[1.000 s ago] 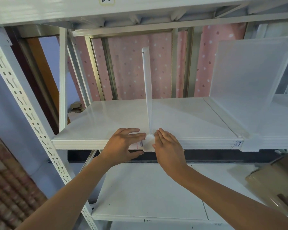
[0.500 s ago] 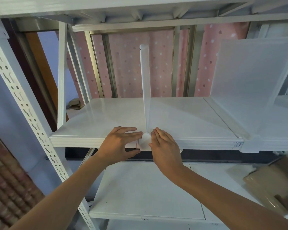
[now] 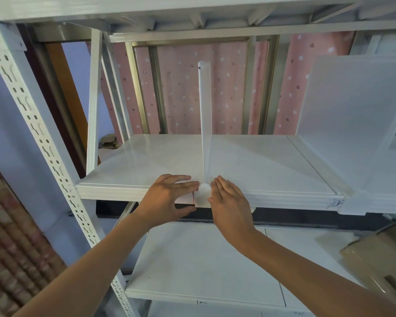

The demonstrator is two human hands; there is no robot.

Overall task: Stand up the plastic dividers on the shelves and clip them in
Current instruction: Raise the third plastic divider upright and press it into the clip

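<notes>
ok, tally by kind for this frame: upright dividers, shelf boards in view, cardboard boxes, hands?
Upright plastic dividers: 2 (centre divider, right divider)
Shelf boards: 3 (top shelf, middle shelf, lower shelf)
Cardboard boxes: 1 (cardboard box)
Hands: 2 (left hand, right hand)
Total: 8

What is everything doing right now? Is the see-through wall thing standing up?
Middle divider: upright, front clip over the shelf edge.
Right divider: upright, clipped at the front edge.
Left hand: open, flat beside the clip.
Right hand: open, flat beside the clip.
Shelf: bare apart from dividers.
Cardboard box: on the lower shelf.
</notes>
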